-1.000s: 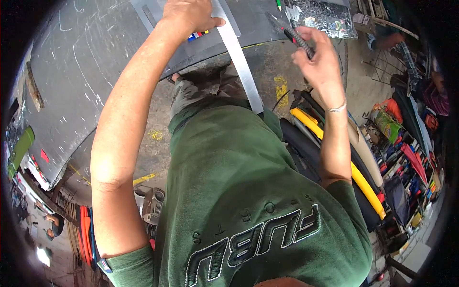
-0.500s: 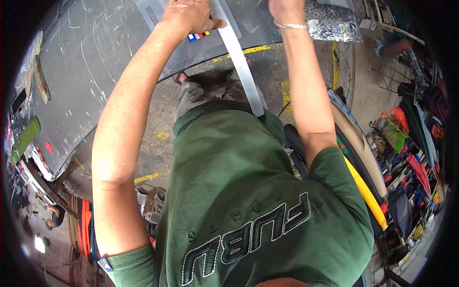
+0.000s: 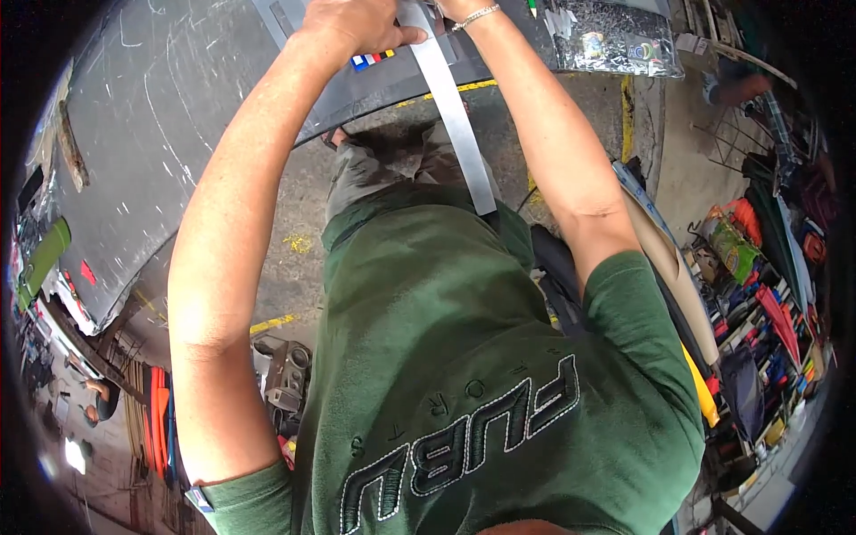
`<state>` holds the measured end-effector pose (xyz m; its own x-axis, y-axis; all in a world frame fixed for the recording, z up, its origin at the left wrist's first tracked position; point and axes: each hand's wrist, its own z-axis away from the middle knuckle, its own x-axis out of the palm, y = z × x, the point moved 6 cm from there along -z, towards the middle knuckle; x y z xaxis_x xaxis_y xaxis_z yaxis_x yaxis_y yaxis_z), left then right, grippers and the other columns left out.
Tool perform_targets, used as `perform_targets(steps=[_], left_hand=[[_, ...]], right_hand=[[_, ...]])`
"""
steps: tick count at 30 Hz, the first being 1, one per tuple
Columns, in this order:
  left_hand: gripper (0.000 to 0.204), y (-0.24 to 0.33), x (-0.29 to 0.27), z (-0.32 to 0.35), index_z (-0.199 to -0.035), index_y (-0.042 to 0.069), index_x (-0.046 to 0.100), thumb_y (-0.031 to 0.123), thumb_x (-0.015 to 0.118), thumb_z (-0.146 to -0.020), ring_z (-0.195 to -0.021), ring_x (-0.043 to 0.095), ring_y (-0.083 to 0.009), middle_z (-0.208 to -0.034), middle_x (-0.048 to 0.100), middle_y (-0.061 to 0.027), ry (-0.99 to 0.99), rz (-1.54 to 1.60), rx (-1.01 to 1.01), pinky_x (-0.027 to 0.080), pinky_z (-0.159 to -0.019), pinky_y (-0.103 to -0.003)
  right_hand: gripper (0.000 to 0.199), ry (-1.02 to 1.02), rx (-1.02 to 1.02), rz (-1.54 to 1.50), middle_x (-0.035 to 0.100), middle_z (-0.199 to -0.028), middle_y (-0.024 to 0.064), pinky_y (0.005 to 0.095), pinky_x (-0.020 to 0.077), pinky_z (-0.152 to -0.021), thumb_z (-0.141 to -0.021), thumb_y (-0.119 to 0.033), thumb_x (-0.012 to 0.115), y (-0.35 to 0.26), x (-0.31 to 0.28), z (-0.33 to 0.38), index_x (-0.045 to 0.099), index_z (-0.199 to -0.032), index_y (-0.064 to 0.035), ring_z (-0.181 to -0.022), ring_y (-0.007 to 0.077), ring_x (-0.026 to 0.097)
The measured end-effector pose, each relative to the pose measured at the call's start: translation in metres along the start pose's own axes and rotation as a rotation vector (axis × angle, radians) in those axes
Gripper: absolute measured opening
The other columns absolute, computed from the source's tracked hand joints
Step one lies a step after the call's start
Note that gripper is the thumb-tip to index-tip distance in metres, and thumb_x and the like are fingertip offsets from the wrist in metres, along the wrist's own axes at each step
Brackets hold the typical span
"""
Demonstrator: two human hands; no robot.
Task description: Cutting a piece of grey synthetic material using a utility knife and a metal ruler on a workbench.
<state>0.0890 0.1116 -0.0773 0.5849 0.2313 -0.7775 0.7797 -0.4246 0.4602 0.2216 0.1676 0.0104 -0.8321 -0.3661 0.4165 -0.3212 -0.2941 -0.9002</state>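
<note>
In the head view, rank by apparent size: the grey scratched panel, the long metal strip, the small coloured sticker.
1. grey panel, largest.
2. metal strip, under the left hand.
3. coloured sticker, smallest.

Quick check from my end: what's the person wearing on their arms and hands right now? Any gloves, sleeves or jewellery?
No gloves: both hands are bare. The left hand has no visible ring or watch. The right hand is mostly cut off by the frame edge; a thin silver chain bracelet circles its wrist. Both forearms are uncovered, with short dark green T-shirt sleeves ending above the elbows.
</note>
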Motion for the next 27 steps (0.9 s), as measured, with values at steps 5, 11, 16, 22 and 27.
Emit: perform_targets(steps=[5,11,16,22,27], left_hand=[[0.118,0.041,-0.002,-0.029,-0.159,-0.006,0.022,0.059,0.079,-0.079,-0.155,0.023,-0.0422,-0.165,0.026,-0.0296,-0.290,-0.126,-0.110,0.026,-0.125,-0.052],[0.117,0.092,-0.038,-0.056,-0.159,-0.006,0.023,0.058,0.079,-0.079,-0.155,0.023,-0.0420,-0.165,0.026,-0.0294,-0.635,-0.326,-0.257,0.027,-0.125,-0.052],[0.117,0.023,-0.002,-0.030,-0.159,-0.006,0.023,0.058,0.079,-0.079,-0.155,0.023,-0.0417,-0.164,0.026,-0.0291,-0.453,-0.109,-0.189,0.027,-0.124,-0.052],[0.116,-0.003,0.014,0.002,-0.159,-0.006,0.024,0.058,0.078,-0.079,-0.155,0.024,-0.0413,-0.164,0.027,-0.0289,-0.028,-0.008,-0.027,0.027,-0.124,-0.053],[0.115,0.118,-0.053,-0.070,-0.158,-0.006,0.024,0.057,0.078,-0.079,-0.155,0.024,-0.0415,-0.164,0.028,-0.0291,-0.797,-0.419,-0.288,0.028,-0.124,-0.053]], right_hand=[[0.056,0.039,-0.027,0.024,0.054,-0.076,0.0010,0.0254,0.0345,-0.038,-0.111,-0.043,0.042,0.001,-0.020,0.003,0.040,-0.156,-0.0083,-0.044,0.0091,0.042],[0.056,0.084,-0.055,0.034,0.053,-0.074,0.0012,0.0254,0.0344,-0.038,-0.112,-0.043,0.041,-0.004,-0.022,0.006,0.041,-0.155,-0.0070,-0.044,0.0094,0.042],[0.057,0.060,-0.070,0.036,0.052,-0.072,0.0011,0.0252,0.0344,-0.038,-0.111,-0.043,0.042,-0.015,-0.007,0.003,0.041,-0.155,-0.0062,-0.044,0.0093,0.042],[0.057,0.045,-0.039,-0.012,0.051,-0.071,0.0005,0.0248,0.0336,-0.037,-0.111,-0.043,0.042,-0.002,-0.005,0.004,0.041,-0.154,-0.0061,-0.044,0.0089,0.041],[0.057,0.097,-0.094,0.011,0.052,-0.073,0.0012,0.0252,0.0329,-0.037,-0.111,-0.042,0.042,-0.012,-0.030,0.011,0.042,-0.154,-0.0043,-0.044,0.0091,0.041]])
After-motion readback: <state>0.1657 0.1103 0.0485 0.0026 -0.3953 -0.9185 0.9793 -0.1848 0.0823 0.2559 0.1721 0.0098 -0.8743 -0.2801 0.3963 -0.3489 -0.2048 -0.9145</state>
